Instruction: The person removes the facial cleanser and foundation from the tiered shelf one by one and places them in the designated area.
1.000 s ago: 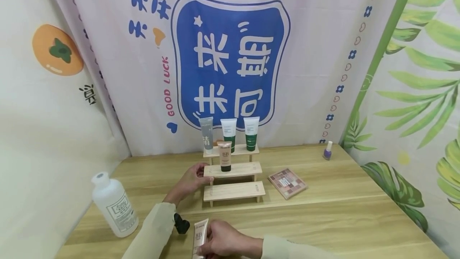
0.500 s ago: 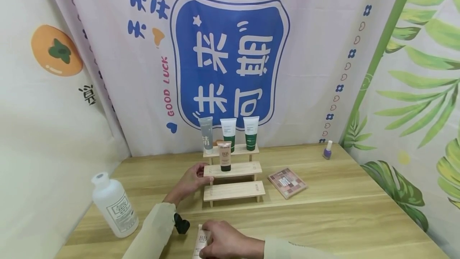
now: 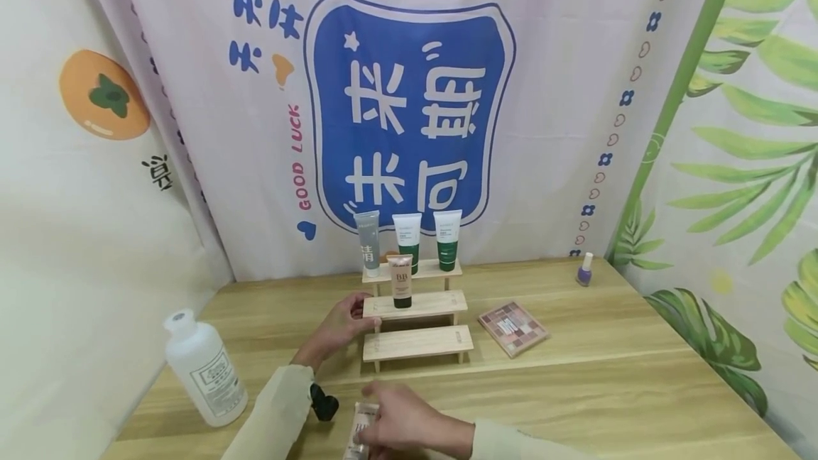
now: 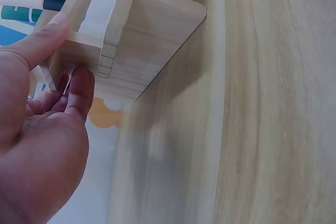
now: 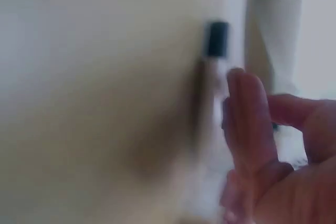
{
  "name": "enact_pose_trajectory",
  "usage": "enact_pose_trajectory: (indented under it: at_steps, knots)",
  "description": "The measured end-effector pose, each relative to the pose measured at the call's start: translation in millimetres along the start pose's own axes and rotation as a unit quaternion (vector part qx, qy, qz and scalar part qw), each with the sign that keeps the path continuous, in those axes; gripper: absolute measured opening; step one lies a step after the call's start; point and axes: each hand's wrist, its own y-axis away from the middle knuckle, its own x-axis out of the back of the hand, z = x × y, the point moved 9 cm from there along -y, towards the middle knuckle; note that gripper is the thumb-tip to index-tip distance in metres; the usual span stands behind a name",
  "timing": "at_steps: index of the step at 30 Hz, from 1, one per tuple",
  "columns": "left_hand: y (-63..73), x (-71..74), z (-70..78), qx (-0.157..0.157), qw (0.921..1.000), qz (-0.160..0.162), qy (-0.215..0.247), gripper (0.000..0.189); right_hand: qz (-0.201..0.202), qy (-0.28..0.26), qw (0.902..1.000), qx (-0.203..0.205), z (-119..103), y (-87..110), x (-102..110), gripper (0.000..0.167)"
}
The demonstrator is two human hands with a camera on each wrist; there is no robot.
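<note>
My left hand grips the left end of the middle step of a three-tier wooden display stand; in the left wrist view the thumb lies over the board's edge, with fingers beneath. At the near table edge is a pinkish BB cream tube, its lower part out of the head view. My right hand is right beside it, blurred. In the right wrist view the fingers look fairly straight, and the tube's black cap shows past them. Another BB cream tube stands cap-down on the middle step.
On the top step stand a grey tube and two white-and-green tubes. An eyeshadow palette lies right of the stand, with purple nail polish farther back. A large white bottle stands at the left.
My right hand held the near BB cream tube a second ago; its index finger has since lifted away and the tube sits slightly farther right and lower. My left hand has kept its place.
</note>
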Motion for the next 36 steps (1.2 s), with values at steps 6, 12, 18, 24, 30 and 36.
enact_pose_trajectory:
  at_steps: [6, 12, 18, 24, 30, 36]
  knots:
    - [-2.3, 1.7, 0.9, -0.006, 0.9998, 0.002, 0.017, 0.054, 0.167, -0.124, 0.9764, 0.057, -0.9, -31.9, 76.2, 0.036]
    - [-1.2, 1.3, -4.9, 0.006, 0.9997, 0.002, 0.024, 0.055, 0.382, -0.035, 0.9194, 0.088, 14.0, -47.0, 144.1, 0.023]
    - [-0.1, 1.2, -2.5, 0.003, 0.9997, 0.01, 0.022, 0.054, 0.374, -0.027, 0.9252, 0.058, 26.0, -62.9, 155.4, 0.042]
    - [7.5, 0.5, 11.8, 0.006, 0.9999, -0.004, 0.012, 0.055, 0.357, -0.015, 0.9322, 0.06, 29.0, -73.0, 150.5, 0.036]
    - [-1.4, 0.0, -4.0, 0.003, 0.9999, -0.001, 0.015, 0.058, 0.356, 0.007, 0.9326, 0.059, 27.4, -74.8, 149.7, 0.028]
    - [-0.7, -0.7, -4.9, 0.003, 0.9998, -0.008, 0.015, 0.061, 0.362, -0.007, 0.9298, 0.064, 25.9, -63.0, 149.7, 0.026]
